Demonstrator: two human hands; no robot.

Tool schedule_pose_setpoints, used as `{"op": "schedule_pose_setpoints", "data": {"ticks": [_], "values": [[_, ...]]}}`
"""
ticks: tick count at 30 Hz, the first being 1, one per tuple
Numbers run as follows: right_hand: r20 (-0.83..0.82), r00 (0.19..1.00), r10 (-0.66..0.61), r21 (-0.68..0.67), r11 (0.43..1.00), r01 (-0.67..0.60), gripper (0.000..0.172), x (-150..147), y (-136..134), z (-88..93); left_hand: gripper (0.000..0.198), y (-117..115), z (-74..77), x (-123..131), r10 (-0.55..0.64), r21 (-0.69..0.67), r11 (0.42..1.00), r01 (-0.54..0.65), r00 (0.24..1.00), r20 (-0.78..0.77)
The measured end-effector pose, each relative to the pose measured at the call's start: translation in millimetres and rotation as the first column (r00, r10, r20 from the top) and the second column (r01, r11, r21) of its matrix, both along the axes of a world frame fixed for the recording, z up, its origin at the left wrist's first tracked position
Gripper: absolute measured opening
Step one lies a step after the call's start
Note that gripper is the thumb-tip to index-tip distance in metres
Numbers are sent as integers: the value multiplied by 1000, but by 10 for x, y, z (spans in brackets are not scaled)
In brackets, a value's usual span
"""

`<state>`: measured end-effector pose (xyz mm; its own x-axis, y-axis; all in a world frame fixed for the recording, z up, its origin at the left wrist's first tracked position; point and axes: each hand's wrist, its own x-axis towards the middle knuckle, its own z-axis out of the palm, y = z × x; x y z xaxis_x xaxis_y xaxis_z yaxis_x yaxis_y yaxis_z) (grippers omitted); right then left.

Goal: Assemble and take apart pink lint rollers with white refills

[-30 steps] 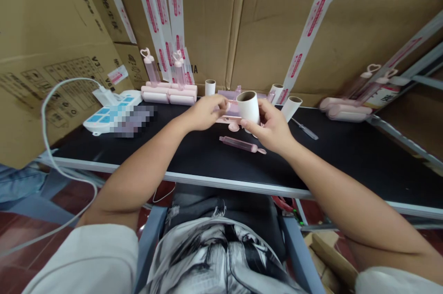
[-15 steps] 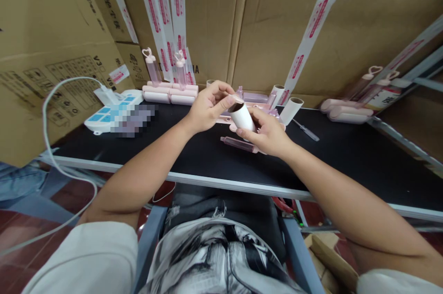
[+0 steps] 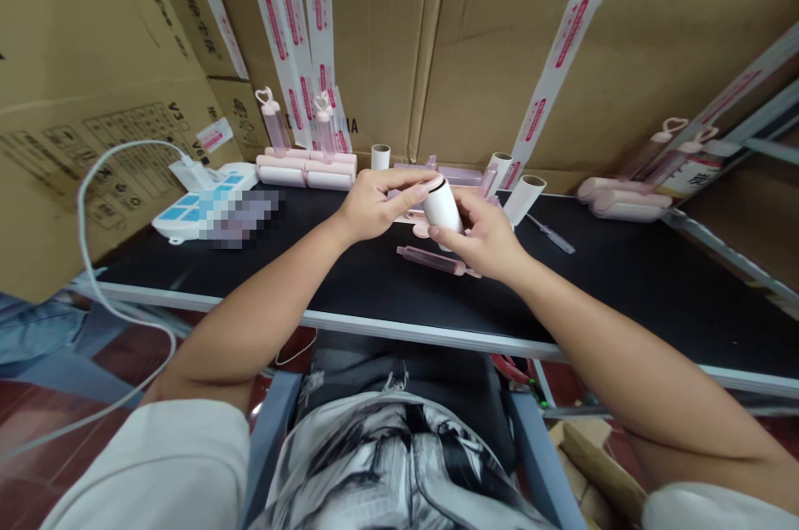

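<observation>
My right hand [image 3: 483, 235] grips a white paper roll [image 3: 442, 205] above the black table [image 3: 624, 280], fingers wrapped round its lower side. My left hand [image 3: 374, 201] is closed in a pinch against the roll's left end, holding a small pink part that I can barely see. A pink handle [image 3: 434, 261] lies on the table just below both hands. More pink parts [image 3: 459, 175] lie behind the hands, partly hidden.
Spare white rolls [image 3: 524, 197] [image 3: 379, 156] stand at the back beside a screwdriver [image 3: 553, 237]. Finished pink lint rollers stand at back left [image 3: 305, 168] and back right [image 3: 630, 197]. A white power strip [image 3: 200, 201] with cable lies left. Cardboard boxes [image 3: 499, 39] wall the back.
The roll stood upright in my right hand, then tipped on its side. My left hand rose and came in, and now pinches at the roll's left end.
</observation>
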<state>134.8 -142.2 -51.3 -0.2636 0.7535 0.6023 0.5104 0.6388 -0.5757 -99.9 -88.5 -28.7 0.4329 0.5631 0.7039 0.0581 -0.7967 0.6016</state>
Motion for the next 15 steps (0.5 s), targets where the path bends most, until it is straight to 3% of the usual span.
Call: {"op": "schedule_pose_setpoints", "data": {"ticks": [11, 15], "values": [[-48, 999, 13, 21, 1000, -12, 56, -14, -1, -14, 42, 1, 0, 10, -26, 13, 1000, 26, 1000, -2], [-90, 995, 41, -1, 999, -42, 54, -7, 9, -26, 53, 21, -45, 25, -58, 0, 998, 58, 998, -32]]}}
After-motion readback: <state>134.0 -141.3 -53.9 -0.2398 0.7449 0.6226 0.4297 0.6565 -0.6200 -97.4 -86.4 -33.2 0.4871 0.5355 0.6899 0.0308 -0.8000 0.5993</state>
